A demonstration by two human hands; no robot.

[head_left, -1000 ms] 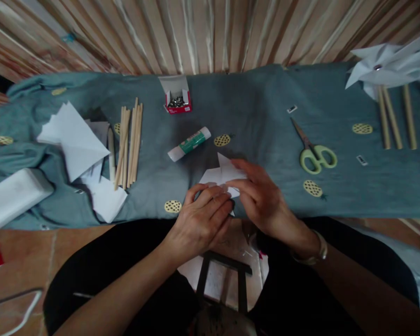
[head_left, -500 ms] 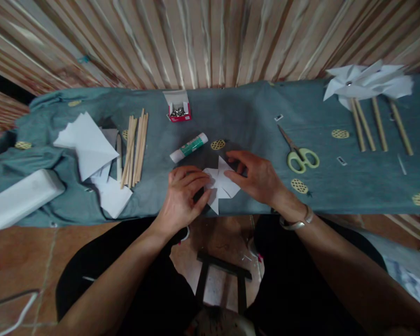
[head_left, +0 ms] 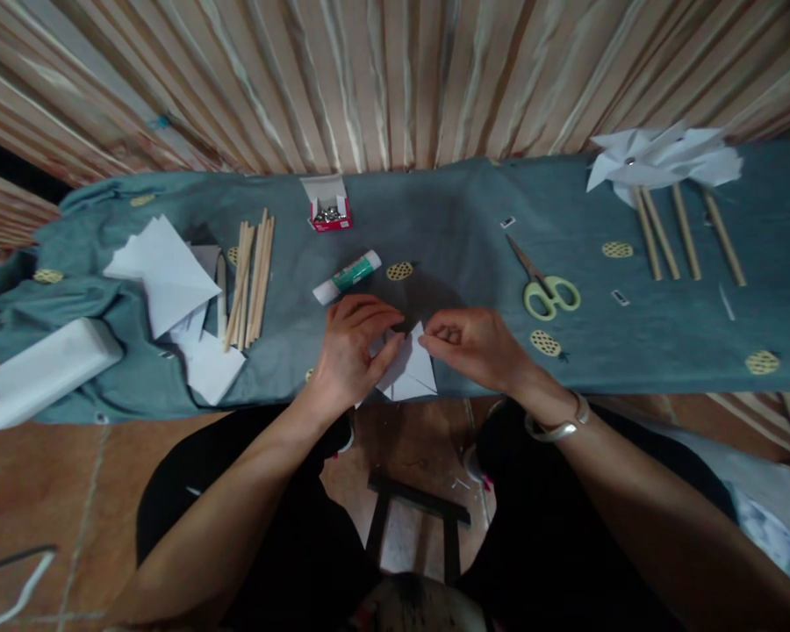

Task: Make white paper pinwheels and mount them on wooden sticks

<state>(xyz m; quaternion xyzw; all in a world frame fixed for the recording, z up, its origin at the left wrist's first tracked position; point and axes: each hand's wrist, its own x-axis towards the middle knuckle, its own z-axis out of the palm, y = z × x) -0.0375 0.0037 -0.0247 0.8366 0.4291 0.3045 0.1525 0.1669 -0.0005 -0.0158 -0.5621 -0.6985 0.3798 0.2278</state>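
Fingers of the right hand (head_left: 474,348) are pinching narrowly the tip of white paper (head_left: 408,376) at the desk's (head_left: 461,263) near edge; the left hand (head_left: 348,351) covers its other side, grip unclear. Glue stick's (head_left: 348,277) green label is not readable.

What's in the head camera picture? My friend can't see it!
A person's left hand and right hand handle a folded white paper. Beyond it lie a glue stick and an open red box, with wooden sticks and paper sheets to the left, scissors and white pinwheels to the right.
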